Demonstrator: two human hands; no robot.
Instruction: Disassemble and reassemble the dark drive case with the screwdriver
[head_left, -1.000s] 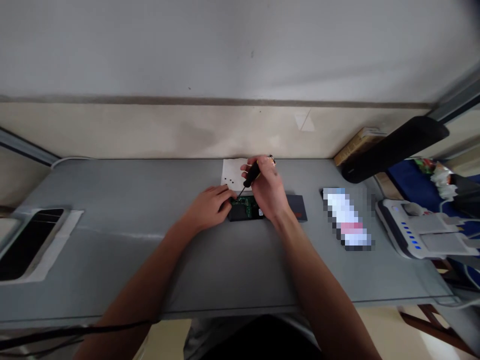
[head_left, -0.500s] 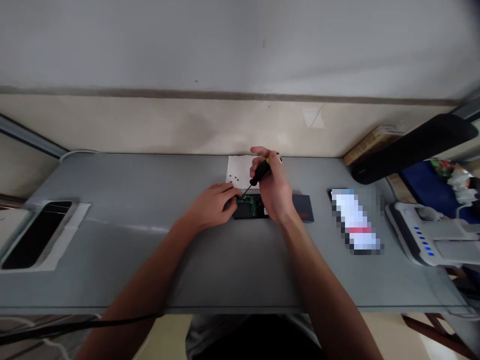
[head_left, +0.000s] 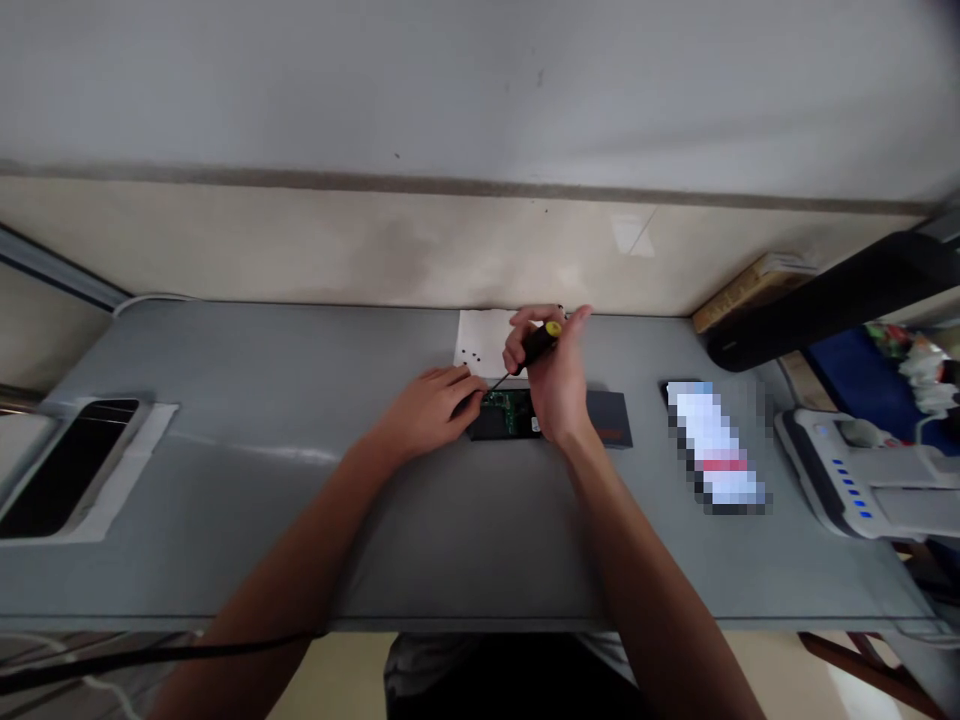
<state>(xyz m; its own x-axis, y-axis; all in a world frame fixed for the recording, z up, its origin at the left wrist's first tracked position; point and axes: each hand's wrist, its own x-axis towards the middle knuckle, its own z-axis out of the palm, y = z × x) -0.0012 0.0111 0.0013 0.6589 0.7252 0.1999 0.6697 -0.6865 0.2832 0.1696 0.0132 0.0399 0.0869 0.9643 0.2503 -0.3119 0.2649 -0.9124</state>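
Note:
My right hand (head_left: pixel 559 390) has its fingers curled round a screwdriver (head_left: pixel 535 350) with a black handle and a yellow end; its thumb points up, away from the handle. The thin shaft slants down to the left, its tip at the upper left of an opened black device (head_left: pixel 491 425) with a green circuit board (head_left: pixel 512 405). My left hand (head_left: pixel 431 410) grips the left end of that device between thumb and fingers. Under my right wrist, a dark grey flat piece (head_left: pixel 611 415) lies at the device's right. Behind, several tiny dark screws rest on white paper (head_left: pixel 491 330).
A phone with a blurred-out screen (head_left: pixel 712 440) lies to the right, near a white power strip (head_left: pixel 847 470) with blue lights. A long black cylinder (head_left: pixel 817 310) and a book (head_left: pixel 750 285) stand at the back right. A dark-screened phone (head_left: pixel 71 465) lies at far left.
My right thumb has come off the screwdriver and now points up, showing the yellow end. My left hand stays on the device. The view has shifted slightly.

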